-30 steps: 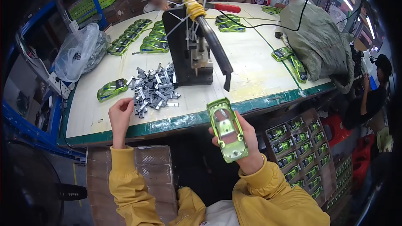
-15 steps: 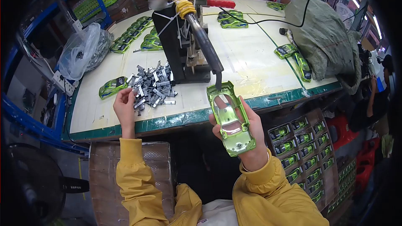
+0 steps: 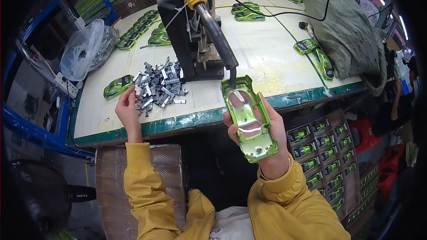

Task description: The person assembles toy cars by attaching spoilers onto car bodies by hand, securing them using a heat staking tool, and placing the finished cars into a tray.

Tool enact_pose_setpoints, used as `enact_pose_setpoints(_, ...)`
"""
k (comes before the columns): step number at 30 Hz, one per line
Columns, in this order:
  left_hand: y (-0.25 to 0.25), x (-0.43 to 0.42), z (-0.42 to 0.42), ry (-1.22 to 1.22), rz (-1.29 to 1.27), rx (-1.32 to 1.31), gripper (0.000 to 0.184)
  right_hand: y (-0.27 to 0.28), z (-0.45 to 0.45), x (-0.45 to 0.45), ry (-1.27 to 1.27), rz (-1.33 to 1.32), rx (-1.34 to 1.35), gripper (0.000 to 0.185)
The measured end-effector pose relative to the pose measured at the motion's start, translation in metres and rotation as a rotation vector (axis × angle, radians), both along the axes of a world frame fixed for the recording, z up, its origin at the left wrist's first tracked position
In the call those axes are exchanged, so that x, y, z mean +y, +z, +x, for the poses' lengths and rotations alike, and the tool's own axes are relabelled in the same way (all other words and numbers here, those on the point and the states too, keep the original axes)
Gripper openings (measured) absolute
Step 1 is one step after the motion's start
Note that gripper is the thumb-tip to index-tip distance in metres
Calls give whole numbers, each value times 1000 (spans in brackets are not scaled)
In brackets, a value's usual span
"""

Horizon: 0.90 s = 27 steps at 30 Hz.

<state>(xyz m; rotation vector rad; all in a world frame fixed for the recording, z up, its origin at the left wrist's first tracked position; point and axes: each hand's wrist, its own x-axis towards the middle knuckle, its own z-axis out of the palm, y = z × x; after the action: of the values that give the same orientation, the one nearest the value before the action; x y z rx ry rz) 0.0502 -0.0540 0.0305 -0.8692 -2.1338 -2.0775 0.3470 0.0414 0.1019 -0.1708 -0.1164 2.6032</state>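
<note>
A green toy car body shell [image 3: 254,145], its hollow underside facing me, is gripped in my right hand [image 3: 276,129]. The far end of the shell lies at the dark tip of a metal rod [image 3: 231,60] on the bench machine; whether they touch I cannot tell. My left hand [image 3: 128,113] is at the left edge of a pile of small silver and grey parts [image 3: 162,86]. Its thumb and fingers are pinched together, and anything between them is too small to make out. Just beyond those fingertips lies another green car body [image 3: 116,87].
The black machine stand [image 3: 180,40] rises mid-table. Rows of green car bodies [image 3: 138,29] lie at the back left, with a plastic bag [image 3: 89,51] beside them. At right sit a grey-green sack [image 3: 342,35] and, below table level, a box of car bodies [image 3: 322,151]. People sit opposite.
The shell in my right hand has shifted slightly and turned a little. My left hand stays by the pile with its fingers pinched. The whole view has moved a little.
</note>
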Motion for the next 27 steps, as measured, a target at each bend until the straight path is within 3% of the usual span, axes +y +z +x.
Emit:
enact_pose_setpoints(3, 2, 2, 1, 17, -50, -44, 21, 1, 0, 1, 8, -26, 21, 39)
enact_pose_setpoints(5, 0, 5, 1, -9, 49, 37, 25, 1, -1, 1, 7, -26, 25, 39)
enact_pose_setpoints(8, -4, 4, -2, -25, -14, 106, 29, 3, 0, 1, 12, -24, 14, 39)
enact_pose_setpoints(12, -4, 4, 0, -38, 66, 84, 28, 5, 0, 2, 10, -44, 19, 39)
enact_pose_setpoints(18, -2, 2, -2, 15, 32, 21, 23, 6, 1, 3, 27, -36, 22, 39)
enact_pose_setpoints(20, -3, 2, -1, 57, -40, 158, 22, 7, 2, 4, 28, -60, 12, 38)
enact_pose_setpoints(27, -1, 3, 2, -8, -40, 94, 22, 9, 2, 3, 24, -44, 0, 38)
